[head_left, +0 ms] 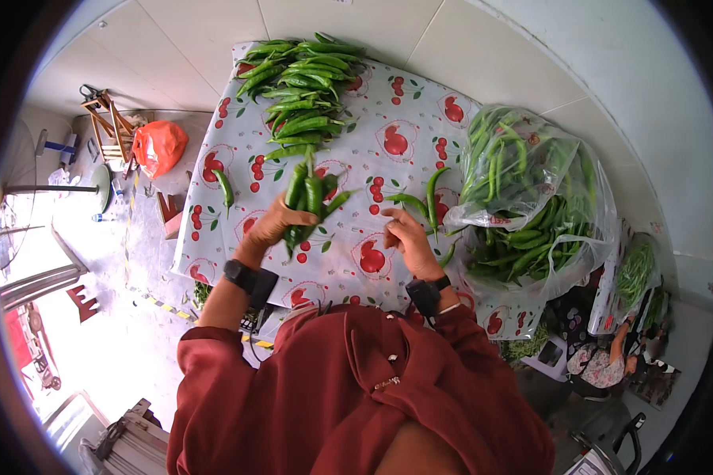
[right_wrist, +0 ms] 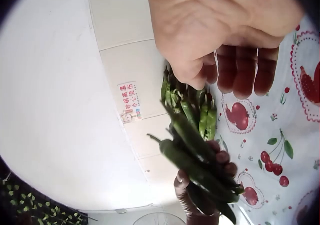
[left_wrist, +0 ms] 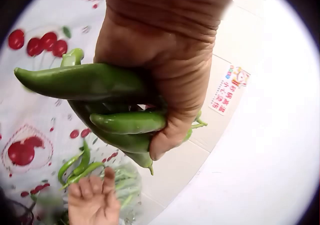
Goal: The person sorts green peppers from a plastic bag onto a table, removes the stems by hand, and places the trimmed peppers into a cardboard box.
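My left hand (head_left: 276,224) grips a bunch of several green chili peppers (head_left: 312,194) over the tablecloth, thumb across them. In the left wrist view these peppers (left_wrist: 90,82) point in different directions out of the grasp. My right hand (head_left: 410,241) holds nothing; its fingers (right_wrist: 242,75) are loosely bent above the cloth. Close beside it lie loose chili peppers (head_left: 433,198). To its right, a clear plastic bag (head_left: 483,207) spills over with more peppers (head_left: 531,241). Beyond my left hand, a long pile of peppers (head_left: 305,83) lies in a row toward the wall.
A cherry-patterned tablecloth (head_left: 372,257) covers the table, which meets a tiled wall (head_left: 491,55). One lone pepper (head_left: 224,188) lies near the left edge. An orange bag (head_left: 160,148) stands beyond that edge. At the lower right another person (head_left: 598,366) is near bagged greens (head_left: 636,265).
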A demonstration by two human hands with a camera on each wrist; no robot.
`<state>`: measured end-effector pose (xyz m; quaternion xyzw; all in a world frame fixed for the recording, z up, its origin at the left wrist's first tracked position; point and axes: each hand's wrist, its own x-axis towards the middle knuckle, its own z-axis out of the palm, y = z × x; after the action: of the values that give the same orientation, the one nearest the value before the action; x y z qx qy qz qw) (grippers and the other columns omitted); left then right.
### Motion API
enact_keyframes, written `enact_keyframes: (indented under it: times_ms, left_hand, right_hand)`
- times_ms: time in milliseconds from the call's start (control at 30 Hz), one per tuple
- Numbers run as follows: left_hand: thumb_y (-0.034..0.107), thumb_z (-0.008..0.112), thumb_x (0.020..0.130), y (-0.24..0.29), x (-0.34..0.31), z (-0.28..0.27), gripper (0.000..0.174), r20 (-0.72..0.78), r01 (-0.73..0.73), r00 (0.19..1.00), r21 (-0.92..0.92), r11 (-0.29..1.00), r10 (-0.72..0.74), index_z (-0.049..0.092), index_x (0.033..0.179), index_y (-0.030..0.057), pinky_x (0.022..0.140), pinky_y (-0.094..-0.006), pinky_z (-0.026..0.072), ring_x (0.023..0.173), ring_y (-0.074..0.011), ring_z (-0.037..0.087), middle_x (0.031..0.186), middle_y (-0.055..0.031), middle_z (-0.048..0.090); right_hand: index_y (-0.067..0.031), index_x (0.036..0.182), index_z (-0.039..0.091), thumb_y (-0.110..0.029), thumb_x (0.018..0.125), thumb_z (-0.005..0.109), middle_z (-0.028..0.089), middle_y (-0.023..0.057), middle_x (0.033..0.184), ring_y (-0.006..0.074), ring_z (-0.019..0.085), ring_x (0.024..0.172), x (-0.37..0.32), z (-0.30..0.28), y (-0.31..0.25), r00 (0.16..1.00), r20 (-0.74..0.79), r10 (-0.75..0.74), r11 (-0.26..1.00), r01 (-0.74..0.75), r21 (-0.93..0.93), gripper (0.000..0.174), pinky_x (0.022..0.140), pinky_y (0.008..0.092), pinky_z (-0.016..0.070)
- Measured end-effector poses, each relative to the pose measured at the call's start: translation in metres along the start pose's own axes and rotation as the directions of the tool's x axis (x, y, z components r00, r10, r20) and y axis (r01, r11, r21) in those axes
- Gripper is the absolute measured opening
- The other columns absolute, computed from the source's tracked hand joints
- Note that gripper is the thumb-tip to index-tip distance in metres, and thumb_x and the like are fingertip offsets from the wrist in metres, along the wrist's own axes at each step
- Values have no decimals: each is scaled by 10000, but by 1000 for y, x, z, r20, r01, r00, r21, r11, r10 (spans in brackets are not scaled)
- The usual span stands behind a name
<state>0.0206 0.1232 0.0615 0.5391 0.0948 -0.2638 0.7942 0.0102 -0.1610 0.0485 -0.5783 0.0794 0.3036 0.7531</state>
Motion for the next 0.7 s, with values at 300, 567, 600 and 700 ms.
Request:
enact_keyframes:
  times_ms: [300,567,600,700]
  left_hand:
    - [105,708,614,95,24,-104,626,-99,-128,887,887,445,452,462,1189,90,766,-335,468,837,-264,614,957,-113,621]
    - [72,662,643,140,55,-132,585,-7,-80,911,978,192,411,436,1178,139,805,-399,452,969,-359,555,1051,-135,593]
    - [70,660,645,138,61,-137,580,31,-100,901,985,139,432,442,1179,140,821,-397,449,996,-349,544,1064,-124,588]
    - [59,653,649,130,81,-155,570,138,-171,857,985,20,496,459,1179,139,854,-390,440,1030,-325,529,1084,-104,580]
  right_hand:
    - [-32,1092,523,-132,887,487,507,21,686,104,475,598,-14,-32,28,986,-156,52,994,-36,104,231,569,251,408]
    - [-34,1090,523,-129,888,492,511,18,696,107,480,602,-15,-30,39,966,-220,134,986,-106,131,225,574,247,420]
    - [-34,1090,523,-129,888,492,511,18,696,107,480,602,-16,-30,41,965,-225,133,986,-105,129,225,574,247,420]
    - [-34,1082,531,-132,889,495,519,19,707,105,488,601,-16,-31,44,956,-244,165,982,-137,128,219,572,239,425]
